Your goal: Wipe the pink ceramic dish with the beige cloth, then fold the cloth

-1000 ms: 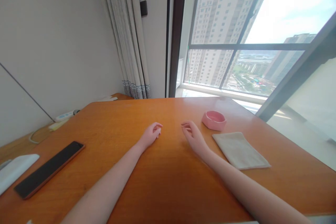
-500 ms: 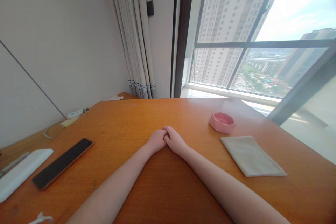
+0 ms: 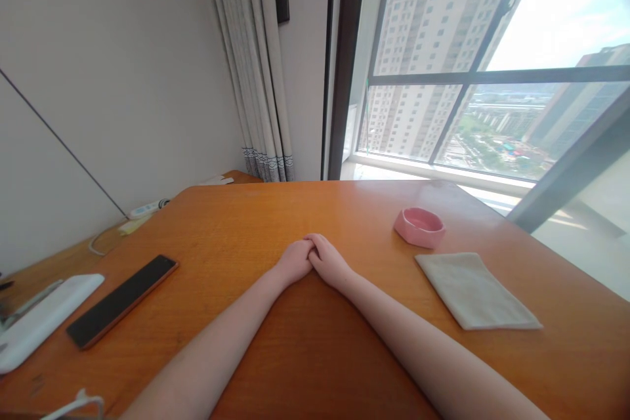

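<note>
The left grip [image 3: 294, 261] and right grip [image 3: 331, 265] are pressed together over the brown surface [image 3: 246, 220], curled in. I see no thing in them, but their insides are hidden. The gray cloth [image 3: 480, 292] lies flat to the right, well apart from them, just on the near side of the pink bowl [image 3: 412, 233]. The cloth looks soft, light and floppy, so pinch a corner. The bowl looks stiff, maybe breakable, and best held from both sides.
</note>
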The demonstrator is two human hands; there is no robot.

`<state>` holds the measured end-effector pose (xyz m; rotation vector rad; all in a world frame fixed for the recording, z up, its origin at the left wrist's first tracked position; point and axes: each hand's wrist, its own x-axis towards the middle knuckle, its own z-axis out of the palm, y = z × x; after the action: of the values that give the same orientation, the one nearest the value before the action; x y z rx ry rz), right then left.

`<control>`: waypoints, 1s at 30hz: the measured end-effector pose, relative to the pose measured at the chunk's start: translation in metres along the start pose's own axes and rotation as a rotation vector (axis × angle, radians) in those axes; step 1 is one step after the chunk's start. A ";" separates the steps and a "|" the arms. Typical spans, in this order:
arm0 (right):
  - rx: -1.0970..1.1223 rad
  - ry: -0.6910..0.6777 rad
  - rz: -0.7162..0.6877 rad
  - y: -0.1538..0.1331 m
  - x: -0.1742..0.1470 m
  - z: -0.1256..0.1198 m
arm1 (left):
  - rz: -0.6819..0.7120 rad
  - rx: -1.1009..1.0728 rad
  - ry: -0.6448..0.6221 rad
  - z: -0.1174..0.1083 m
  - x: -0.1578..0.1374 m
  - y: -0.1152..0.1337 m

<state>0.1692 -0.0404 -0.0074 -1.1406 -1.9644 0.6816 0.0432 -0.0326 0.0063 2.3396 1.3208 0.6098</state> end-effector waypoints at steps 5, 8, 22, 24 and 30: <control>-0.004 0.012 -0.007 0.002 0.000 -0.001 | 0.011 0.005 0.009 0.001 0.000 -0.001; -0.013 0.015 -0.015 0.003 0.000 0.000 | 0.010 0.009 0.008 0.002 0.000 -0.002; -0.742 0.503 0.124 0.020 -0.009 -0.122 | 0.043 -0.076 -0.014 -0.004 -0.001 -0.004; -0.919 0.483 0.404 0.037 -0.022 -0.149 | 0.044 -0.075 -0.013 -0.004 -0.001 -0.004; -0.989 0.266 0.712 0.066 -0.037 -0.164 | 0.049 -0.064 -0.009 -0.002 -0.001 -0.003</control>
<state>0.3464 -0.0310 0.0257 -2.4303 -1.6242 -0.2058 0.0394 -0.0319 0.0061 2.3261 1.2255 0.6463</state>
